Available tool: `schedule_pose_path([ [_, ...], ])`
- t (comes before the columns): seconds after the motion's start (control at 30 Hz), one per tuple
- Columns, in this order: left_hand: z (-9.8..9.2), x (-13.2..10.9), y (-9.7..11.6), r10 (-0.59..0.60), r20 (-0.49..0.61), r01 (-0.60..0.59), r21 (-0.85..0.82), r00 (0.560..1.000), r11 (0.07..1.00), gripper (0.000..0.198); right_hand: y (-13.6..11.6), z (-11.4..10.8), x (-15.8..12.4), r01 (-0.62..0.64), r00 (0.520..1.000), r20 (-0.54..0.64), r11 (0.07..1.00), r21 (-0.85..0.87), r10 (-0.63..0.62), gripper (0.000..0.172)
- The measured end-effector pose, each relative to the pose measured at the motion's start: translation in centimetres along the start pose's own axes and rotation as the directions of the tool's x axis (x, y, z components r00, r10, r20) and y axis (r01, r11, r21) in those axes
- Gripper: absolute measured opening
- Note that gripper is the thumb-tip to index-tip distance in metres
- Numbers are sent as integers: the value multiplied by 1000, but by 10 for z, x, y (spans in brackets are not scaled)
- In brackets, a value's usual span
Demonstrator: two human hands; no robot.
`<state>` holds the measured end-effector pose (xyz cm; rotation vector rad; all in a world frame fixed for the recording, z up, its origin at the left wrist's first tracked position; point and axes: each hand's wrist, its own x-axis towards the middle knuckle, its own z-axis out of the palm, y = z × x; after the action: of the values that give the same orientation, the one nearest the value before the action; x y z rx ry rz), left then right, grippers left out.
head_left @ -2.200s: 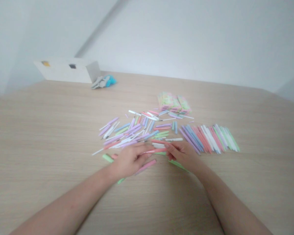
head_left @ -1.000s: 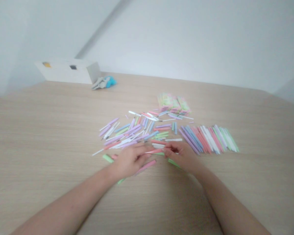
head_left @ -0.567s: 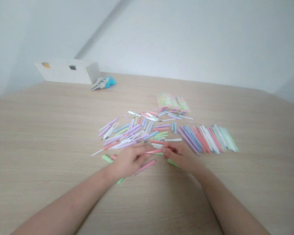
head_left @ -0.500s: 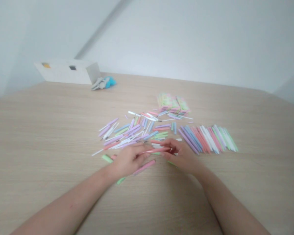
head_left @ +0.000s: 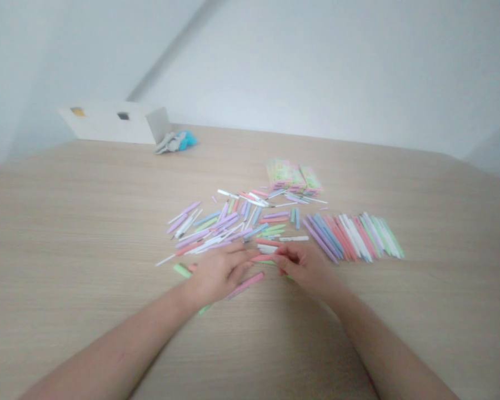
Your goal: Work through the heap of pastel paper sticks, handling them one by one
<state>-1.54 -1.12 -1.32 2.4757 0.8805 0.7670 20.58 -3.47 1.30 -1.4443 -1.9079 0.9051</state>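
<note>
A coral pen [head_left: 263, 258] lies level between my hands. My right hand [head_left: 302, 265] pinches its right end with thumb and fingers. My left hand [head_left: 225, 269] is closed round the pen's left end, which its fingers partly hide. Just beyond them is another coral pen [head_left: 269, 243], with white pieces below it. A pink pen [head_left: 248, 282] lies on the table by my left thumb. Scattered pens and parts [head_left: 216, 230] in purple, white, blue and green spread past my left hand. To the right, pens lie side by side in a row [head_left: 354, 236].
Small pink and green packs [head_left: 287, 175] are stacked behind the scattered pens. At the back left of the wooden table [head_left: 87, 222] stand a white box [head_left: 112, 125] and a crumpled grey and blue item [head_left: 177, 141]. A wall rises behind.
The coral pen between my hands has come down a little and shows less of its length. My right fingers have closed in on it, uncovering a white pen beyond.
</note>
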Motion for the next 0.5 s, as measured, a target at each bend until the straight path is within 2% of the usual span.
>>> schedule_pose_path([
  [0.13, 0, 0, 1, -14, -9, 14, 16, 1000, 1000, 33, 2, 1, 1, -13, 1000, -12, 999, 46, 14, 22],
  [0.27, -3, 4, 4, -137, -71, 129, -114, 988, 985, 33, 8, 0, 3, 14, 998, -57, 998, 65, -10, 19],
  [0.37, -5, 7, 3, -268, -137, 240, -195, 954, 951, 33, 15, -4, 4, 41, 993, -116, 998, 55, -34, 19],
  [0.5, -4, 9, -1, -456, -88, 408, -321, 885, 854, 45, 18, -9, 4, 55, 983, -176, 998, 23, -50, 17],
])
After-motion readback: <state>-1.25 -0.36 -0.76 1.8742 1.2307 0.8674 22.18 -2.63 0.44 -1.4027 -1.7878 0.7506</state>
